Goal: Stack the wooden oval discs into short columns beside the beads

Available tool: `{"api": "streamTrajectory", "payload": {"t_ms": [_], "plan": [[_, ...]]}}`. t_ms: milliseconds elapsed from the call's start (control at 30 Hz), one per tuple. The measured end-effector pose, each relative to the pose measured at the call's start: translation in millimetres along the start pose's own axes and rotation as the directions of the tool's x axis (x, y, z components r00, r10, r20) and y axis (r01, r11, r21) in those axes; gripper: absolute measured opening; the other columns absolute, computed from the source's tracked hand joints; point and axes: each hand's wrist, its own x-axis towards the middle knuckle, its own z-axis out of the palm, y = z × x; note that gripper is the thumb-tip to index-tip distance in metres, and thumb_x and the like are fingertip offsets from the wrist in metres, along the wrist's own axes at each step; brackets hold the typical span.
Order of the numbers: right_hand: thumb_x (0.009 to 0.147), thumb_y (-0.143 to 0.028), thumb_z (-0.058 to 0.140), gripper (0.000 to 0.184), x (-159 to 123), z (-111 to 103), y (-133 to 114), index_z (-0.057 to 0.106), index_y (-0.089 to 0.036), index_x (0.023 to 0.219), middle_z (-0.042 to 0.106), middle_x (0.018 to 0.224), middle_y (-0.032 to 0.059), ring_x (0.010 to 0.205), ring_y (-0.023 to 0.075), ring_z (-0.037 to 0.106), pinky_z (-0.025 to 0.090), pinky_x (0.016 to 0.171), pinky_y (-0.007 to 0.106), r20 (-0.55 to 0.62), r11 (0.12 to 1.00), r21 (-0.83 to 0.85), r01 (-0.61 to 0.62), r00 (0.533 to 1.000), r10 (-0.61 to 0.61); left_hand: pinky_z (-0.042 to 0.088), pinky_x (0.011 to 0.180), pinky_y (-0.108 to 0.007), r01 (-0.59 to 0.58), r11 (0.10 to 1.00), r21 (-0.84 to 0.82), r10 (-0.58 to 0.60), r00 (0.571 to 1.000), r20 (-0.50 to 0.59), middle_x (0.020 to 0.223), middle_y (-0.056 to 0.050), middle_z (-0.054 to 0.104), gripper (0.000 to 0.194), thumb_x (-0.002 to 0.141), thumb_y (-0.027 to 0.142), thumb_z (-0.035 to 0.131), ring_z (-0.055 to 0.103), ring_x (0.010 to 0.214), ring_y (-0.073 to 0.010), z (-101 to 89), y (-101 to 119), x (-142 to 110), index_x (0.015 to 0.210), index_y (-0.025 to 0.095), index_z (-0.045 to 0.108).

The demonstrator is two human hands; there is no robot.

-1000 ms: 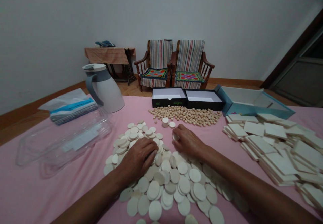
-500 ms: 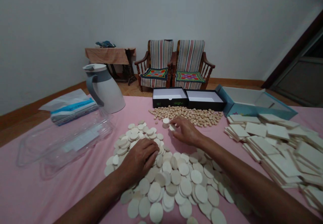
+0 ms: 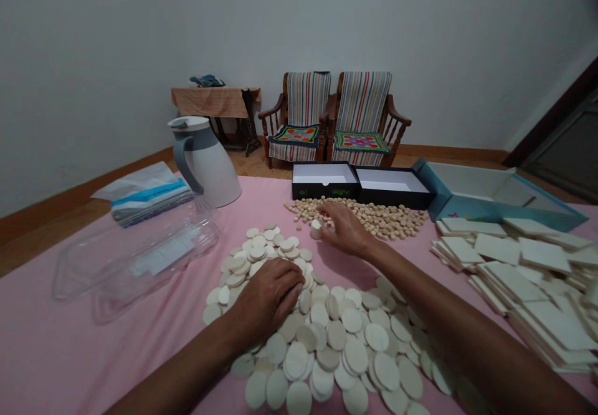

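Observation:
My left hand [image 3: 266, 300] lies palm down on a wide spread of large pale round discs [image 3: 336, 352], fingers together, and I cannot tell if it grips any. My right hand [image 3: 346, 231] reaches forward, its fingertips pinching a small stack of pale discs [image 3: 316, 228]. That stack stands at the near edge of a heap of small round wooden-looking pieces [image 3: 374, 219]. The discs under my left palm are hidden.
All this lies on a pink sheet [image 3: 93, 340]. Square pale tiles [image 3: 518, 290] stand in stacks to the right. Two black boxes [image 3: 359, 184], a blue box lid [image 3: 486, 197], a white jug [image 3: 208, 166] and a clear plastic tray [image 3: 135, 259] surround them.
My right hand has moved forward from the large discs onto the small stack. My left hand stays nearly in place. The whole scene has shifted slightly right in view.

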Motion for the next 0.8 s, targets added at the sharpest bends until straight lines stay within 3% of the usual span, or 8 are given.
{"api": "streamTrajectory", "payload": {"t_ms": [100, 200, 333, 500, 600, 800], "plan": [[0.076, -0.01, 0.049, 0.039, -7.4, -3.8, 9.0, 0.052, -0.014, 0.115, 0.066, 0.099, 0.0083, 0.092, 0.0211, 0.056, 0.04, 0.082, 0.033, -0.027, 0.996, 0.053, -0.077, 0.997, 0.079, 0.045, 0.086, -0.036, 0.007, 0.999, 0.035, -0.004, 0.997, -0.072, 0.104, -0.009, 0.065, 0.018, 0.09, 0.017, 0.047, 0.058, 0.098, -0.02, -3.8, 6.1, 1.1, 0.099, 0.018, 0.063], [0.076, -0.006, 0.046, 0.042, -13.6, -3.2, 17.9, 0.051, -0.014, 0.117, 0.07, 0.094, 0.0062, 0.089, 0.0196, 0.057, 0.038, 0.081, 0.032, 0.035, 0.99, 0.065, -0.126, 0.992, 0.124, 0.04, 0.093, -0.043, 0.007, 0.991, 0.136, 0.011, 0.991, -0.137, 0.106, -0.009, 0.066, 0.018, 0.089, 0.018, 0.049, 0.057, 0.1, -0.0217, -10.5, 9.5, 12.0, 0.1, 0.017, 0.063], [0.075, -0.004, 0.047, 0.046, -14.6, 4.7, 23.5, 0.049, -0.016, 0.119, 0.07, 0.098, 0.0057, 0.096, 0.0204, 0.055, 0.034, 0.083, 0.032, 0.092, 0.989, 0.019, -0.144, 0.986, 0.142, 0.032, 0.095, -0.049, 0.054, 0.958, 0.283, -0.053, 0.999, -0.013, 0.097, -0.007, 0.069, 0.019, 0.086, 0.017, 0.051, 0.059, 0.095, -0.0234, -13.6, -2.9, 45.7, 0.095, 0.02, 0.068], [0.077, -0.012, 0.051, 0.044, -12.7, 8.9, 12.3, 0.049, -0.016, 0.121, 0.068, 0.101, 0.0079, 0.101, 0.0243, 0.052, 0.031, 0.086, 0.036, 0.125, 0.986, -0.052, -0.157, 0.979, 0.163, 0.032, 0.087, -0.049, 0.147, 0.901, 0.409, -0.214, 0.969, 0.122, 0.087, -0.011, 0.069, 0.018, 0.083, 0.017, 0.053, 0.059, 0.089, -0.0275, 1.5, -28.4, 85.6, 0.08, 0.018, 0.071], [0.075, -0.013, 0.052, 0.044, -13.5, 6.8, 0.9, 0.049, -0.014, 0.12, 0.066, 0.103, 0.0116, 0.102, 0.0263, 0.05, 0.029, 0.086, 0.037, 0.136, 0.982, -0.124, -0.141, 0.978, 0.158, 0.033, 0.082, -0.046, 0.144, 0.884, 0.445, -0.24, 0.956, 0.168, 0.08, -0.011, 0.067, 0.023, 0.082, 0.016, 0.051, 0.059, 0.085, -0.0266, 11.2, -33.6, 94.6, 0.069, 0.017, 0.069], [0.077, -0.012, 0.048, 0.035, -12.0, 11.9, -9.4, 0.051, -0.016, 0.112, 0.064, 0.099, 0.0129, 0.097, 0.0271, 0.051, 0.027, 0.081, 0.037, 0.12, 0.973, -0.179, -0.145, 0.979, 0.168, 0.033, 0.078, -0.044, 0.166, 0.87, 0.464, -0.267, 0.95, 0.16, 0.081, -0.012, 0.067, 0.025, 0.082, 0.016, 0.048, 0.058, 0.084, -0.0277, 16.7, -35.3, 96.0, 0.071, 0.017, 0.07]]}}
